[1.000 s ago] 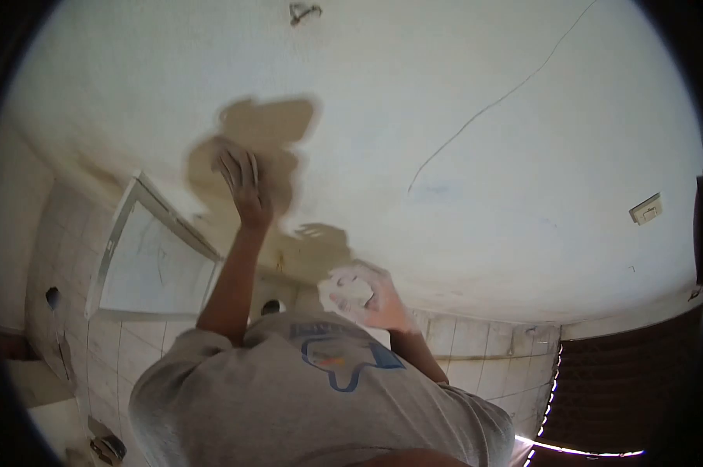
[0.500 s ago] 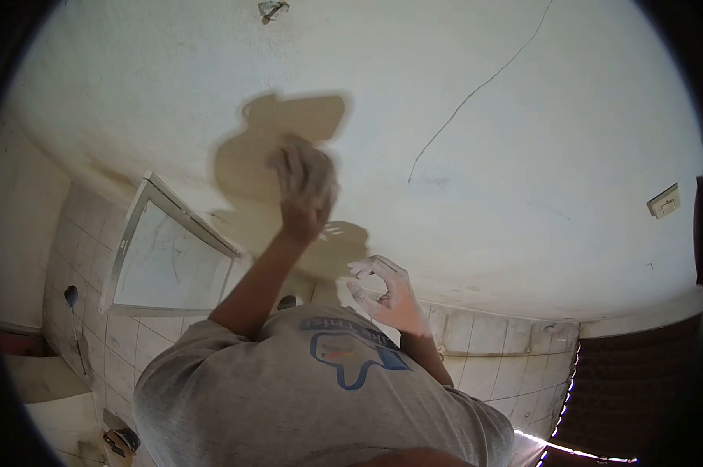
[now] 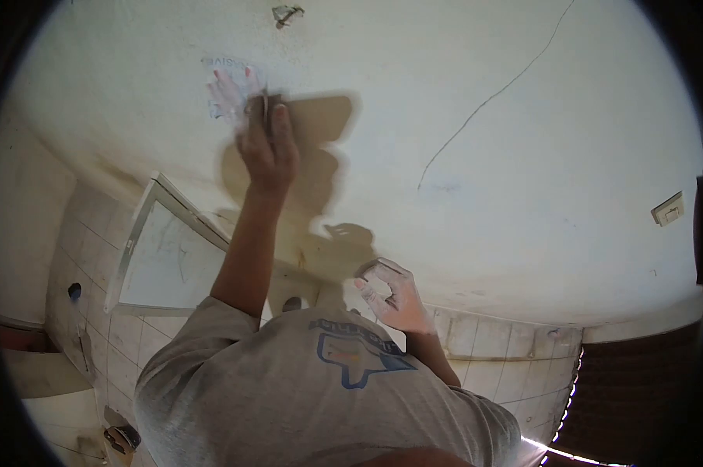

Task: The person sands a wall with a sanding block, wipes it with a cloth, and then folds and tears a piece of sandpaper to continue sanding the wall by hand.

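Observation:
My left hand (image 3: 266,144) is raised against the pale wall (image 3: 507,194), its fingers over a whitish sheet of sandpaper (image 3: 234,65) with blue print along its edge. White dust covers the fingertips, and a dark edge shows beside the fingers. Motion blurs part of this hand. Lower down and to the right, my right hand (image 3: 398,300) hovers in front of my chest, coated in white dust. Its thumb and fingers curve apart with nothing visible between them. A strong shadow of my arm and head (image 3: 320,132) falls on the wall by the left hand.
Above the left hand is a broken fixture hole (image 3: 287,15). A long crack (image 3: 491,97) runs down the wall, and a switch plate (image 3: 668,208) sits at right. A white-framed panel (image 3: 168,257) stands at lower left, near tiles (image 3: 94,241). Dark slatted shutters (image 3: 624,389) are at lower right.
My left hand has moved up and to the left on the wall, and the printed sandpaper now shows beneath its fingers. The right hand stays almost in place, its fingers slightly more curled.

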Demonstrator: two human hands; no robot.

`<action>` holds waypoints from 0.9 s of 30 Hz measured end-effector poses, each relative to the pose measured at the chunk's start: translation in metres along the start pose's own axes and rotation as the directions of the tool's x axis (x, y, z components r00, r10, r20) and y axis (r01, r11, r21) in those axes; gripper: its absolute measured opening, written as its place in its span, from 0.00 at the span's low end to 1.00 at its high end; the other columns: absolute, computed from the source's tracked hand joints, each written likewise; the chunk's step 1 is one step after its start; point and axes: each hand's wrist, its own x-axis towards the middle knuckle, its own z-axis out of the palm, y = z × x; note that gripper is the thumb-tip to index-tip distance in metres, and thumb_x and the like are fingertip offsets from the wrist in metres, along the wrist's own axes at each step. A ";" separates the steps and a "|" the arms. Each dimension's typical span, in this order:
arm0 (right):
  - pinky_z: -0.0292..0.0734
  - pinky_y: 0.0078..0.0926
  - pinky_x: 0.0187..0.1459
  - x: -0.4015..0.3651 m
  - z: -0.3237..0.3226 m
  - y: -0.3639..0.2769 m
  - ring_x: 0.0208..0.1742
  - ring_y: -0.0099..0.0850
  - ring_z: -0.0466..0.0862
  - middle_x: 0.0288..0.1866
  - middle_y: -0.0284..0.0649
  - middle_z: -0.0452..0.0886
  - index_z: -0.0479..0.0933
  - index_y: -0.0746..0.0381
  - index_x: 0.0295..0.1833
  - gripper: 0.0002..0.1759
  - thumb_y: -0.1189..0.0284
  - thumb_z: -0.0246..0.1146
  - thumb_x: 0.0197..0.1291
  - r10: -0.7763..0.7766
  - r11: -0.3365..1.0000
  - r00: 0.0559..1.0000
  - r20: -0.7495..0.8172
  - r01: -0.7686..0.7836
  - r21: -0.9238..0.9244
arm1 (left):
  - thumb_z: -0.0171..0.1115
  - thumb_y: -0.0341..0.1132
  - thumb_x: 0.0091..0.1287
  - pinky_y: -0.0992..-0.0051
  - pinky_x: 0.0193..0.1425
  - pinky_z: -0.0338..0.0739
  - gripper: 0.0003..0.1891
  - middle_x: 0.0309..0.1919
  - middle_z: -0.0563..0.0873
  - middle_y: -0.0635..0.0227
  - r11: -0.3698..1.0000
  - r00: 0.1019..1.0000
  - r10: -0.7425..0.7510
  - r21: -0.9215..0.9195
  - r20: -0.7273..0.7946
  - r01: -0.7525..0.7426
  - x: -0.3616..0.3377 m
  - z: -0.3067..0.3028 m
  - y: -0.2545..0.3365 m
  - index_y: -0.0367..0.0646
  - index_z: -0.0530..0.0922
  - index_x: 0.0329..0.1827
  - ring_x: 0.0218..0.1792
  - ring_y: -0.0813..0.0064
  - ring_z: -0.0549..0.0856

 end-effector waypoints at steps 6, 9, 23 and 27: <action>0.76 0.35 0.44 0.003 -0.001 0.002 0.38 0.43 0.83 0.35 0.46 0.83 0.80 0.67 0.37 0.10 0.71 0.67 0.66 0.000 0.999 1.000 -0.005 0.000 -0.035 | 0.54 0.43 0.76 0.31 0.77 0.46 0.34 0.77 0.53 0.25 0.910 0.922 0.350 0.172 0.164 -0.376 -0.039 -0.002 0.017 0.24 0.64 0.75 0.78 0.21 0.48; 0.77 0.32 0.44 -0.004 -0.002 0.016 0.36 0.38 0.82 0.33 0.45 0.83 0.80 0.68 0.37 0.08 0.74 0.67 0.66 0.013 1.000 0.999 -0.048 -0.012 0.028 | 0.55 0.43 0.75 0.29 0.77 0.44 0.33 0.79 0.45 0.25 0.936 0.916 0.304 0.095 0.260 -0.338 -0.073 0.005 0.013 0.27 0.65 0.76 0.79 0.22 0.45; 0.77 0.27 0.42 -0.016 0.001 0.037 0.35 0.27 0.82 0.33 0.41 0.85 0.82 0.68 0.38 0.03 0.79 0.67 0.64 0.097 0.986 0.986 -0.137 -0.077 0.145 | 0.45 0.35 0.80 0.38 0.82 0.39 0.28 0.79 0.58 0.33 0.884 0.912 0.407 0.231 0.047 -0.406 0.004 -0.002 -0.009 0.25 0.61 0.78 0.81 0.32 0.50; 0.77 0.27 0.42 -0.012 0.012 0.033 0.36 0.28 0.83 0.34 0.42 0.85 0.82 0.68 0.38 0.02 0.79 0.67 0.64 0.088 0.986 0.990 -0.109 -0.071 0.150 | 0.45 0.36 0.79 0.35 0.80 0.45 0.27 0.77 0.56 0.26 0.918 0.933 0.293 0.211 0.210 -0.336 -0.070 -0.007 -0.038 0.26 0.65 0.76 0.78 0.23 0.52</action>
